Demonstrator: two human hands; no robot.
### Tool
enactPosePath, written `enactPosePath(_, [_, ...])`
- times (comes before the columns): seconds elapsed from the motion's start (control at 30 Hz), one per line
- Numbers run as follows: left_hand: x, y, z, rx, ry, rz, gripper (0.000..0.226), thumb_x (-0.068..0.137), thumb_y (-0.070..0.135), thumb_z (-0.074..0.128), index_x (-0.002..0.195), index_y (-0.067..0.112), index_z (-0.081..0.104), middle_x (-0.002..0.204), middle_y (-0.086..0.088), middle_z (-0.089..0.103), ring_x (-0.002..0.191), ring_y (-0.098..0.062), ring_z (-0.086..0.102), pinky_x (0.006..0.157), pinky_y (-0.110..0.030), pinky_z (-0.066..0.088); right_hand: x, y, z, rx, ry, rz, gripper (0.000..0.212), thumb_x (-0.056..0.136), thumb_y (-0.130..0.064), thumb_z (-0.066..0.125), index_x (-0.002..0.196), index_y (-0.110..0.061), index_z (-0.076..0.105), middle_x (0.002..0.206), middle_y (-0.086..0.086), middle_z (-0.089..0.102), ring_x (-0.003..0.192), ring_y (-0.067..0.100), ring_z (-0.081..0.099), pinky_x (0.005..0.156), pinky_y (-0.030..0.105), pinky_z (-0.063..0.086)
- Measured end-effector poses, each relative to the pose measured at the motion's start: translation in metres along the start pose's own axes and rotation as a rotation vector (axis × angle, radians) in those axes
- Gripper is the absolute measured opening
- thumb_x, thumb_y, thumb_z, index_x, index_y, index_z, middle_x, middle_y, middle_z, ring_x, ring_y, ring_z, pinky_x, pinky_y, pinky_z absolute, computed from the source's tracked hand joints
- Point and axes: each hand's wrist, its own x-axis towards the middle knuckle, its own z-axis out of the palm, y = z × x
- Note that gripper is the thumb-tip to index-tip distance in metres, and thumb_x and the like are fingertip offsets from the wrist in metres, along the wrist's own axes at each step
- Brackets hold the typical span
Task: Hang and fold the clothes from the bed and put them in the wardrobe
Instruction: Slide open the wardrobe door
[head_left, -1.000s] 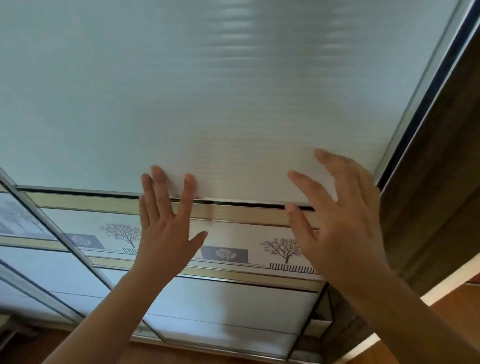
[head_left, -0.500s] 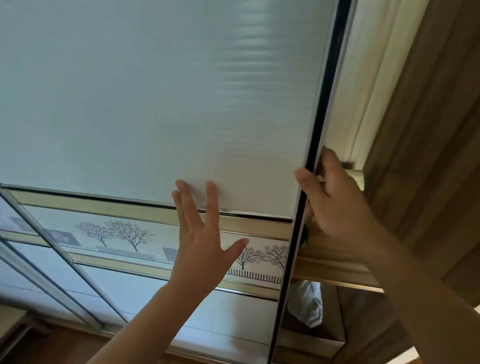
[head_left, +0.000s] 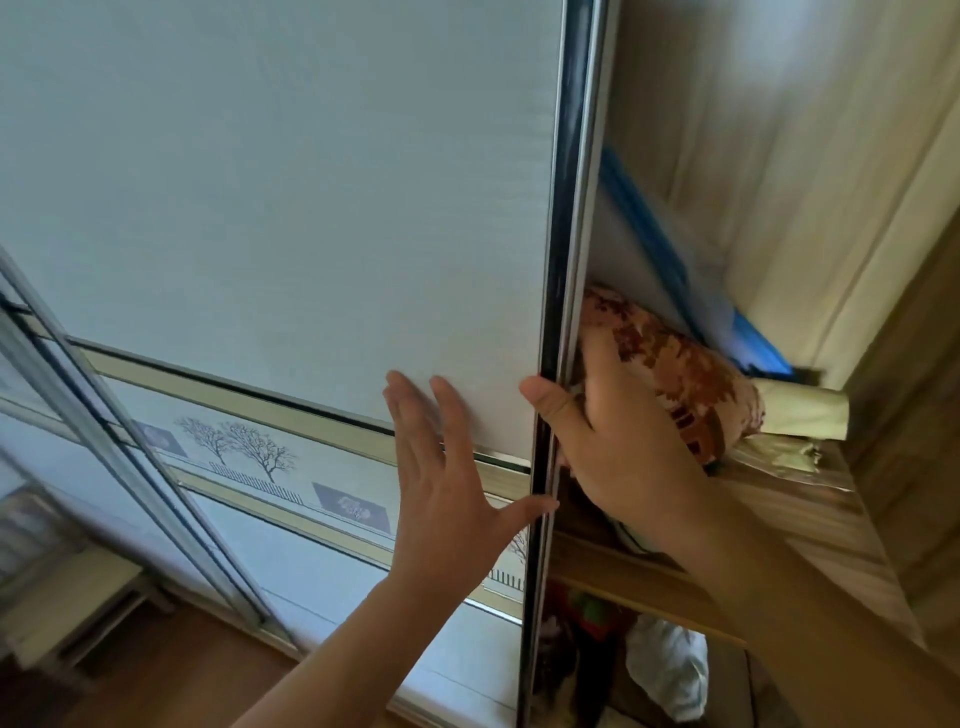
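Head view, looking steeply up the front of the wardrobe. The sliding door, a pale matt panel, fills left and centre. Its metal edge strip runs top to bottom just right of centre, with the wardrobe opening to the right of it. Left hand: released, fingers straight and spread, palm flat against the door panel beside the strip, thumb tip reaching the strip. Right hand: grasping the metal edge strip, thumb on its front face, fingers wrapped behind it and hidden. A decorative band printed with bare trees crosses the door under the left hand. Inside, a wooden shelf carries a patterned bundle, cream with red-brown blotches, at its front edge just behind the right hand. A blurred blue-edged flat item leans above the bundle. Below the shelf: crumpled white cloth and a red and green object, too dark to identify. Wooden floor at lower left.
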Motion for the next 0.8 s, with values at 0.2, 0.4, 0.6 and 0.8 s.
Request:
enactPosePath(0.2, [0.008, -0.025, -0.013, 0.029, 0.008, -0.014, 0.136, 0.073, 0.074, 0.065, 0.155, 0.008, -0.021, 0.158, -0.018, -0.036, 0.149, -0.037, -0.028, 0.121, -0.061, 0.011, 0.021, -0.006, 0.026, -0.131, -0.011, -0.100, 0.066, 0.084, -0.086, 0.018, 0.120, -0.034, 0.037, 0.093, -0.010, 0.064, 0.078, 0.010, 0.066, 0.067, 0.034, 0.060])
enactPosePath(0.4, [0.014, -0.049, -0.026, 0.019, 0.006, -0.069, 0.139, 0.074, 0.067, 0.072, 0.153, 0.014, -0.029, 0.158, -0.011, -0.039, 0.149, -0.032, -0.028, 0.121, -0.059, 0.017, 0.033, -0.017, 0.050, -0.106, -0.092, -0.176, 0.074, 0.091, -0.071, 0.035, 0.145, -0.021, 0.036, 0.138, 0.002, 0.055, 0.124, 0.019, 0.055, 0.097, 0.040, 0.054])
enactPosePath(0.6, [0.023, -0.077, -0.042, 0.008, -0.013, -0.097, 0.139, 0.072, 0.065, 0.073, 0.152, 0.018, -0.032, 0.157, -0.006, -0.042, 0.149, -0.028, -0.028, 0.119, -0.057, 0.024, 0.050, -0.030, 0.081, -0.027, -0.090, -0.260, 0.070, 0.096, -0.060, 0.042, 0.152, -0.021, 0.029, 0.149, 0.002, 0.044, 0.136, 0.019, 0.046, 0.101, 0.042, 0.052])
enactPosePath(0.8, [0.032, -0.097, -0.055, 0.066, -0.039, -0.156, 0.143, 0.071, 0.065, 0.076, 0.153, 0.014, -0.029, 0.156, -0.005, -0.043, 0.148, -0.025, -0.031, 0.119, -0.053, 0.028, 0.061, -0.044, 0.103, 0.016, -0.093, -0.278, 0.070, 0.098, -0.054, 0.046, 0.155, -0.019, 0.024, 0.155, 0.002, 0.038, 0.139, 0.020, 0.043, 0.104, 0.044, 0.050])
